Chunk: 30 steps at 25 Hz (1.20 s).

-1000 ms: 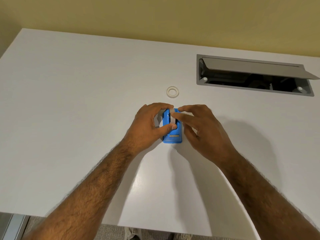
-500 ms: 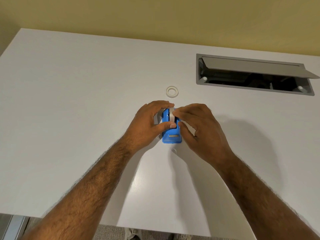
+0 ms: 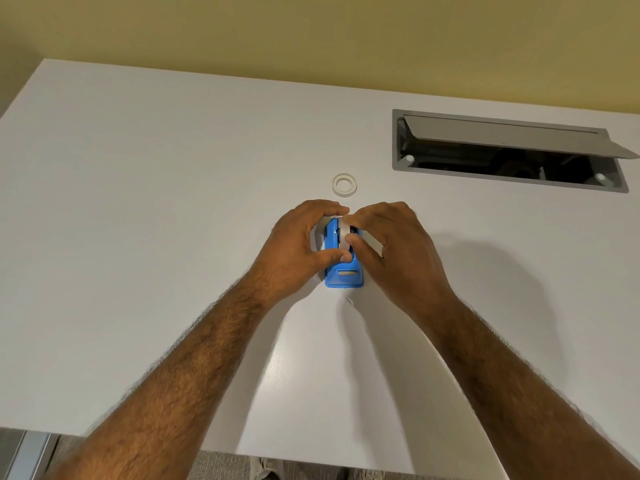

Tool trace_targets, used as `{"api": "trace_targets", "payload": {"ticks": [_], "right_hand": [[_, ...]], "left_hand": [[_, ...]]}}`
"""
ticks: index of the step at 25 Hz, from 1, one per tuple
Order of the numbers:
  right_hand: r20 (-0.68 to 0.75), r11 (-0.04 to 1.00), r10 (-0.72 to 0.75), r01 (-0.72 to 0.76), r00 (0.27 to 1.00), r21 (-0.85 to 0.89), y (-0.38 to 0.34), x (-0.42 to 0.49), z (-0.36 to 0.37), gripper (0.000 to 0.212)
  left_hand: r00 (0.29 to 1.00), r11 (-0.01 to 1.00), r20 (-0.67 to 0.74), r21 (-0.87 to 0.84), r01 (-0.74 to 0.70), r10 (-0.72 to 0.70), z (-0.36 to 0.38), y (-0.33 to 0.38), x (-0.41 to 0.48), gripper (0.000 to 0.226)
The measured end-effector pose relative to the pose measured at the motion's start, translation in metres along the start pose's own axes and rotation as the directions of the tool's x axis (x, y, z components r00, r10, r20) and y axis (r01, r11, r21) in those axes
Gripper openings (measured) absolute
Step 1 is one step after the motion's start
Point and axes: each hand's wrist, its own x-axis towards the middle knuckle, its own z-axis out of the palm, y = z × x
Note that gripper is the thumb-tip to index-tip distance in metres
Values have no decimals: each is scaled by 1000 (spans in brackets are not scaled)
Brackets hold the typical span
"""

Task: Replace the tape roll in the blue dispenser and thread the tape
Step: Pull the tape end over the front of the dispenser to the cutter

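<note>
- There is one view only, from a wide-angle camera worn on the person's head, so no second view shares any part of the scene.
- It looks forward and steeply down onto the white worktop (image 3: pixel 138 237), whose near edge crosses the bottom of the frame.
- The yellow wall (image 3: pixel 311 32) behind the far edge fills the top strip.
- Both forearms enter from the bottom corners and meet near the middle, where the left hand (image 3: pixel 294 244) and right hand (image 3: pixel 398 247) sit close to the lens.
- The wide lens bends the worktop's edges, and the cable hatch (image 3: pixel 509 150) lies upper right.
- A strip of floor shows below the near edge.
</note>
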Motion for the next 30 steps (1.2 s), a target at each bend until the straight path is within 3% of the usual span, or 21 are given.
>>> {"api": "trace_targets", "payload": {"ticks": [3, 6, 8, 11, 14, 16, 19, 26, 30], "right_hand": [[141, 979, 190, -197, 972, 42, 5, 3, 4, 45], [-3, 999, 29, -29, 1000, 39, -5, 12, -2, 32], [-97, 995, -87, 82, 991, -56, -12, 18, -8, 21], [53, 999, -33, 35, 998, -36, -13, 23, -11, 24], [275, 990, 39, 0, 961, -141, -4, 34, -8, 33], [315, 988, 47, 3, 948, -157, -7, 38, -7, 33], [152, 972, -108, 137, 982, -193, -8, 34, -7, 26], [65, 997, -29, 33, 997, -75, -13, 32, -13, 18], [107, 996, -6, 15, 994, -85, -12, 29, -15, 19]], "left_hand": [[1000, 1000, 7, 23, 7, -8, 1, -1, -1, 61], [1000, 1000, -9, 15, -16, 16, 1, -1, -1, 55], [1000, 1000, -8, 18, -12, 12, -1, 1, 0, 53], [1000, 999, 2, 38, 11, -11, -2, 4, 1, 54], [1000, 998, 1, 64, 23, -23, -2, 6, 1, 55], [1000, 997, -3, 70, 24, -24, -2, 8, 1, 54], [999, 997, -6, 73, 34, -33, -2, 8, 1, 54], [999, 997, -18, 65, 38, -37, -3, 7, 1, 52], [999, 997, -27, 69, 35, -33, -3, 7, 1, 53]]}}
